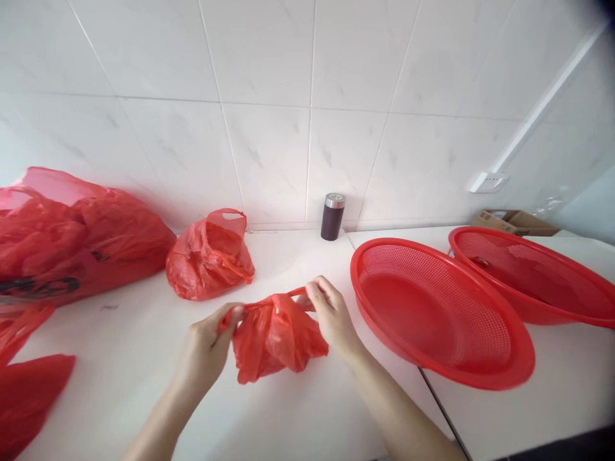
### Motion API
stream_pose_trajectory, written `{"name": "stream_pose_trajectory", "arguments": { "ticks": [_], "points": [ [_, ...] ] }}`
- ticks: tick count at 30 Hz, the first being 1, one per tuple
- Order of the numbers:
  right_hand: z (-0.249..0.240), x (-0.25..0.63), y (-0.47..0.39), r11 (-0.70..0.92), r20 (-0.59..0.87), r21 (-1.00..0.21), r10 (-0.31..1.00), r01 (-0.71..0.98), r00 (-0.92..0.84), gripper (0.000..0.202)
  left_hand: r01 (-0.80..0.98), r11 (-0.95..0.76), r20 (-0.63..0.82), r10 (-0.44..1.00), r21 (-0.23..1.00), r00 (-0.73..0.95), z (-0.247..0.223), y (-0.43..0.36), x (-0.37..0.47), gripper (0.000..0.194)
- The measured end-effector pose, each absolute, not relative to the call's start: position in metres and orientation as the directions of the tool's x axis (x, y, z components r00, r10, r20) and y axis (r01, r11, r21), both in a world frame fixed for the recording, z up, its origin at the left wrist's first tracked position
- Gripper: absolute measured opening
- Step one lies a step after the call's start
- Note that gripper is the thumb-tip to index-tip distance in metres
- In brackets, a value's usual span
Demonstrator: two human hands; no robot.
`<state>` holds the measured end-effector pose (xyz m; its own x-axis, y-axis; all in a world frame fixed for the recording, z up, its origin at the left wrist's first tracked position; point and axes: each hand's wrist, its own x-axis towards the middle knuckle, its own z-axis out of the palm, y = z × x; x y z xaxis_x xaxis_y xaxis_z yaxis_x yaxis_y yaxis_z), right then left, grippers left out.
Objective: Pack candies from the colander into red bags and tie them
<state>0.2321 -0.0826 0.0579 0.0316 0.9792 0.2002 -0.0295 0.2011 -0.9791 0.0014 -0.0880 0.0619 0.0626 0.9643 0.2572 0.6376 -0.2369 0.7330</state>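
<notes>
A small red plastic bag (281, 339) hangs between both hands above the white table (269, 422), near the middle of the view. My left hand (206, 349) pinches the bag's left handle between thumb and fingers. On the other side, my right hand (334, 314) grips the right handle, its fingers closed. The bag looks crumpled, and its inside is hidden. Just behind it sits another knotted-looking red bag (206, 259) with a loop standing up.
Large red bags (86, 237) fill the left side. A dark tumbler (332, 218) stands by the tiled wall. Two red baskets, one nearer (423, 307) and one farther (538, 275), lie at the right, with a cardboard box (514, 222) behind.
</notes>
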Motion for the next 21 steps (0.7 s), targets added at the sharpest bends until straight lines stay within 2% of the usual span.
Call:
{"name": "stream_pose_trajectory", "arguments": {
  "ticks": [2,5,7,9,11,13,21],
  "points": [
    [0.032,0.239,-0.078,0.133,0.127,-0.991,0.979,-0.027,0.161,0.034,0.6,-0.105,0.192,0.978,0.793,-0.083,0.031,-0.096,-0.018,0.044],
    [0.005,0.241,-0.071,0.076,0.084,-0.996,0.962,0.039,0.259,0.036,0.403,0.074,0.029,0.969,0.912,-0.244,-0.004,-0.102,-0.026,0.044],
    [-0.001,0.234,-0.068,0.051,0.095,-0.986,0.957,0.161,0.275,0.034,0.278,0.076,0.018,0.947,0.958,-0.322,-0.014,-0.099,-0.014,0.045],
    [-0.002,0.221,-0.068,0.012,0.112,-0.938,0.956,0.346,0.272,0.031,0.278,0.015,0.082,0.94,0.96,-0.332,-0.014,-0.092,0.006,0.045],
    [-0.003,0.208,-0.069,0.002,0.145,-0.851,0.962,0.525,0.231,0.029,0.43,0.003,0.134,0.948,0.903,-0.289,-0.011,-0.082,0.027,0.044],
    [-0.009,0.201,-0.069,0.021,0.173,-0.777,0.968,0.629,0.181,0.025,0.592,0.039,0.13,0.962,0.805,-0.241,-0.007,-0.07,0.041,0.042],
    [-0.027,0.227,-0.04,-0.111,0.08,-0.642,0.974,0.758,0.211,0.005,0.861,0.084,0.044,0.992,0.502,-0.122,-0.013,-0.014,0.03,0.03]
  ]
}}
